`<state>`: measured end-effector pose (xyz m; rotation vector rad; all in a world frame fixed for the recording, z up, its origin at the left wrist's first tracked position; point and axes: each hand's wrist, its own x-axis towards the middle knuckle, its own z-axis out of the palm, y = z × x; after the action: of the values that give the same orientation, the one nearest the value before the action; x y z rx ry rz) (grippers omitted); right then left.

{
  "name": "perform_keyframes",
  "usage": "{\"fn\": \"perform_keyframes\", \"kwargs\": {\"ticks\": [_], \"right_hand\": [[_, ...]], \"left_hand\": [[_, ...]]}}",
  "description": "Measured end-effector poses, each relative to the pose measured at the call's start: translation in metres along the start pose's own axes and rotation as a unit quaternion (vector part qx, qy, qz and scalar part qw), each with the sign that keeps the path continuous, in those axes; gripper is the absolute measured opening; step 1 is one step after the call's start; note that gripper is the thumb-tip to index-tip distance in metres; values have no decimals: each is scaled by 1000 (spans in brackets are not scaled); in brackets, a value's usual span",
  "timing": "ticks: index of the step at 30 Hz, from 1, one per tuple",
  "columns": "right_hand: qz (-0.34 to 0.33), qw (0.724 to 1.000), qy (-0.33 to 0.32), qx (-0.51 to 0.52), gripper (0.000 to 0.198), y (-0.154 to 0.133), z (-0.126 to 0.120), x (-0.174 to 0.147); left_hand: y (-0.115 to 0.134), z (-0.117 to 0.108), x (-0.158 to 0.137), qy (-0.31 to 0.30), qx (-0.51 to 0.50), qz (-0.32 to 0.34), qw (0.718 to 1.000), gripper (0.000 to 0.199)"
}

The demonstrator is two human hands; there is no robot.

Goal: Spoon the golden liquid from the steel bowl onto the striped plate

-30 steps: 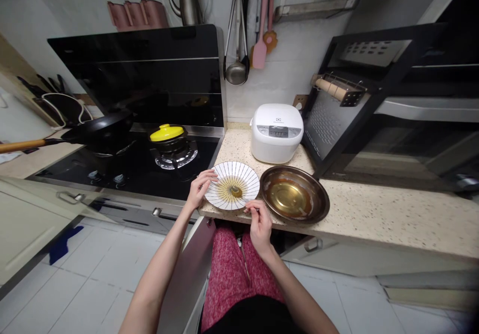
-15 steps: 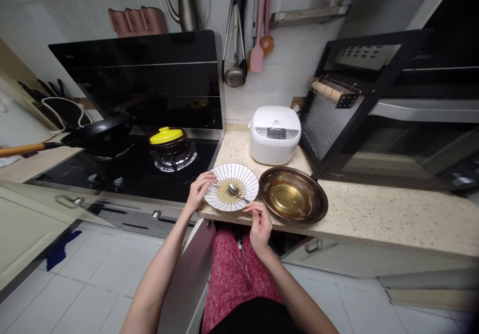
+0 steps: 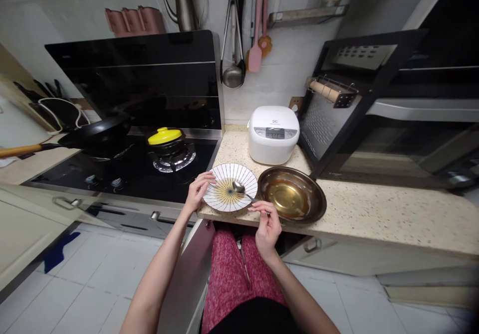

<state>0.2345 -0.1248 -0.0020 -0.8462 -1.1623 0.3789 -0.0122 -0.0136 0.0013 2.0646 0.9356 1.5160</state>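
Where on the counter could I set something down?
Widest: the counter right of the brown pan, in front of the black appliance. Smaller: between stove and rice cooker, behind the striped plate. Crowded: plate and pan sit side by side, with the right hand in front.

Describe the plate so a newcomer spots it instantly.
Right of the black stove, the speckled counter holds a white rice cooker. Nearer the counter's front edge, the plate is the left of two round dishes, with the left hand at its rim. Thin dark lines radiating from its centre across white set it apart from the deeper, brown pan beside it.
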Motion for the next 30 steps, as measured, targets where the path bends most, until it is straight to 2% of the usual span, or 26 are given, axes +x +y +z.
{"fn": "perform_keyframes", "kwargs": {"ticks": [7,20,30], "right_hand": [[-5,1000,27,-11,22,-11,-12,9],[-34,993,106,-36,21,-14,-40,38],[-34,991,80,-105,25,-4,-52,43]], "left_hand": [[1,0,0,0,-3,2,1000,36],[-2,0,0,1,-2,1,1000,37],[0,0,0,-1,-1,-4,1000,38]]}}
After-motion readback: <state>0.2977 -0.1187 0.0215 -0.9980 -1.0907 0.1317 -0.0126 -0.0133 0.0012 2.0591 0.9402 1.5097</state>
